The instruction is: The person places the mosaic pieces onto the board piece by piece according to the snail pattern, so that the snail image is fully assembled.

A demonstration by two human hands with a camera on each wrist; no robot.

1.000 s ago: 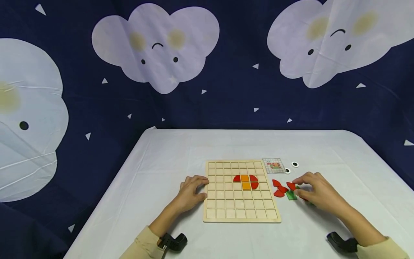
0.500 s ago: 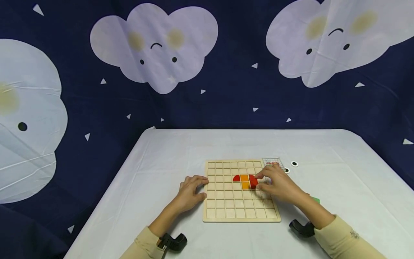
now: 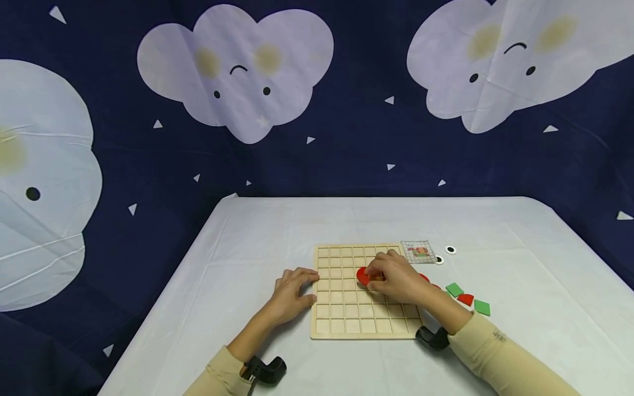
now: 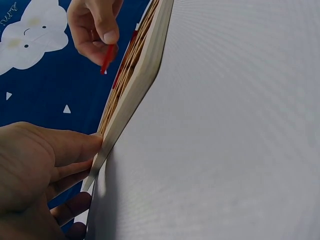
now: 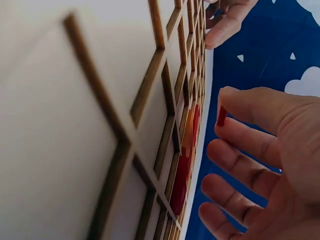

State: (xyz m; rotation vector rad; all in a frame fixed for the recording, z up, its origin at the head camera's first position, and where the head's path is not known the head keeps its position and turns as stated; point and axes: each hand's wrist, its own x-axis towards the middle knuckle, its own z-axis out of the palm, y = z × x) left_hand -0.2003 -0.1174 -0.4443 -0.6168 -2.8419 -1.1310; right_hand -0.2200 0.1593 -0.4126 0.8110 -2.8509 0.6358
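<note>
A square wooden grid board [image 3: 342,328] lies flat on the table. At its left edge rests my left hand [image 3: 292,297], with thumb and fingertips touching the rim and fingers loosely extended. My right hand [image 3: 398,278] is over the board and pinches a thin red quarter-circle tile [image 5: 222,116] between thumb and index finger. The other fingers are spread apart in the right wrist view. Red tiles [image 5: 181,185] and an orange tile [image 5: 188,132] sit in the grid cells. In the head view the right hand covers most of them.
Right of the board lie green square tiles [image 3: 482,307] and a red tile [image 3: 465,299], with others partly behind the right forearm. A small picture card [image 3: 420,252] touches the board's upper right corner, near two white-and-black eye discs [image 3: 450,249]. A cloud-print curtain [image 3: 356,165] hangs behind.
My right hand has moved left from the loose tiles, over the board's right side, to the red tile on the left of the orange ones. The left hand stays put.
</note>
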